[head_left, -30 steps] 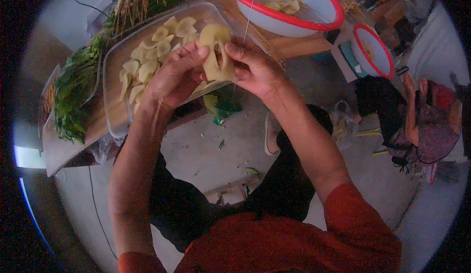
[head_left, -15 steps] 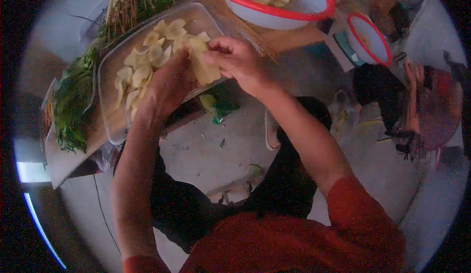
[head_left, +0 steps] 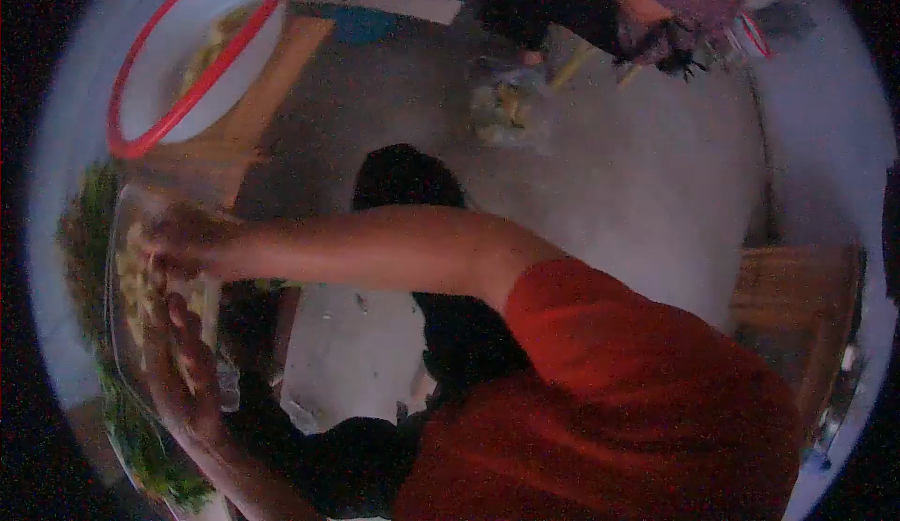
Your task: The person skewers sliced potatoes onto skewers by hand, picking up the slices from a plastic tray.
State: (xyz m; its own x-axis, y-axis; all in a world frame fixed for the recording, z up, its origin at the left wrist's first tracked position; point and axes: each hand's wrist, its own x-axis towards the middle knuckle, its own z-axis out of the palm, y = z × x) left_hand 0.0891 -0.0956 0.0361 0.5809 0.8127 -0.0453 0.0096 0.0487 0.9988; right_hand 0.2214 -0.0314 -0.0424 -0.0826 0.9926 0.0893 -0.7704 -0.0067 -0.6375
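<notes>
At the left side of the view, my right hand (head_left: 190,240) reaches over a clear plastic tray (head_left: 114,310); its fingers are blurred, and whether they hold anything cannot be made out. My left hand (head_left: 190,362) lies just below it at the tray's near edge, fingers partly spread, with nothing visible in them. Pale yellow pieces (head_left: 139,282) lie in the tray, partly hidden by both hands.
A white basin (head_left: 225,90) with a red rim holds yellow pieces at the upper left. Green vegetables (head_left: 155,455) lie beside the tray. Another person (head_left: 647,6) sits at the top, near a plastic bag (head_left: 506,113). A wooden surface (head_left: 797,305) is at the right.
The camera has turned to the right, so tray and basin now appear at the left. The large piece between my hands is no longer visible, and both hands are lower over the tray.
</notes>
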